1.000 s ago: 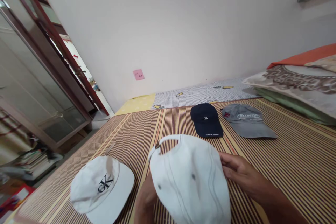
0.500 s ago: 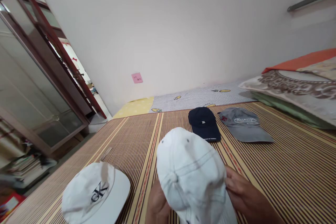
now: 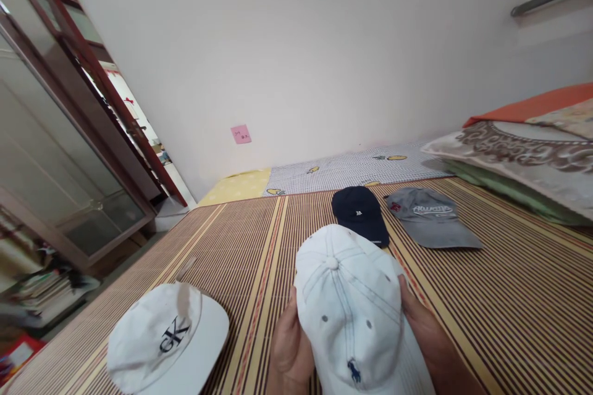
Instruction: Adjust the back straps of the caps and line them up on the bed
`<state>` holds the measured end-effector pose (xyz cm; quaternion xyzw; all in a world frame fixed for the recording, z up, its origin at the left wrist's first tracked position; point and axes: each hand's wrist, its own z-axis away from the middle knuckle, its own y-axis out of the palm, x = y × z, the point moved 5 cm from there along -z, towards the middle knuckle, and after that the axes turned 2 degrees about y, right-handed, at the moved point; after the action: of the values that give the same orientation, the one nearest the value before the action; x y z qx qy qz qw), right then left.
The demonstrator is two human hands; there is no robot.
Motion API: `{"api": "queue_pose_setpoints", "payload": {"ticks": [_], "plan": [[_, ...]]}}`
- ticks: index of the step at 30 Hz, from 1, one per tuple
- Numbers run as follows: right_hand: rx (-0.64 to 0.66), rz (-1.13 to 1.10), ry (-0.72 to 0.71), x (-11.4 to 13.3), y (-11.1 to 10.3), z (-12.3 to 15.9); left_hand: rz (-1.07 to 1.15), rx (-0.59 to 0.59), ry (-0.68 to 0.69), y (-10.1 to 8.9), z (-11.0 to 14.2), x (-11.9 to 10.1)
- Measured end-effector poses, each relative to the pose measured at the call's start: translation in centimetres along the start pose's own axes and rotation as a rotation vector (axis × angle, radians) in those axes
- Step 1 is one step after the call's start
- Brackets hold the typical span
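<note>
A white baseball cap (image 3: 345, 296) is hanging in both hands over the near, middle part of the striped mat (image 3: 222, 265). The crown is showing a cloth-covered top button, blue-grey stitching along the radiating seams and small grey eyelets. A dark-blue horse-and-rider emblem is marking the front panel; below it, the brim is pointing toward the mat's near edge, partly cut off from view. The fabric is creasing softly.

The left hand (image 3: 291, 349) is curving, partly open, against the cap's left side. The right hand (image 3: 428, 336) is gripping the opposite side, thumb uppermost, its other fingers mostly hidden.

On the mat's near left, a white CK cap (image 3: 155, 336) is lying. Toward its far edge, a navy cap (image 3: 356, 210) and a grey cap (image 3: 428, 216) are resting side by side.
</note>
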<state>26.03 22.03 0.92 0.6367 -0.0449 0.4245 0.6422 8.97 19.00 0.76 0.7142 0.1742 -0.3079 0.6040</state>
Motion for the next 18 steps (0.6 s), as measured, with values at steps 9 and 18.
{"api": "queue_pose_setpoints", "payload": {"ticks": [9,18], "plan": [[-0.056,0.223,-0.141,0.9,-0.9,-0.6,0.134,0.009,0.082,-0.6,1.2,0.1],[-0.017,0.249,-0.095,0.5,0.0,-0.6,0.053,0.062,-0.028,3.3,0.3,0.1]]}}
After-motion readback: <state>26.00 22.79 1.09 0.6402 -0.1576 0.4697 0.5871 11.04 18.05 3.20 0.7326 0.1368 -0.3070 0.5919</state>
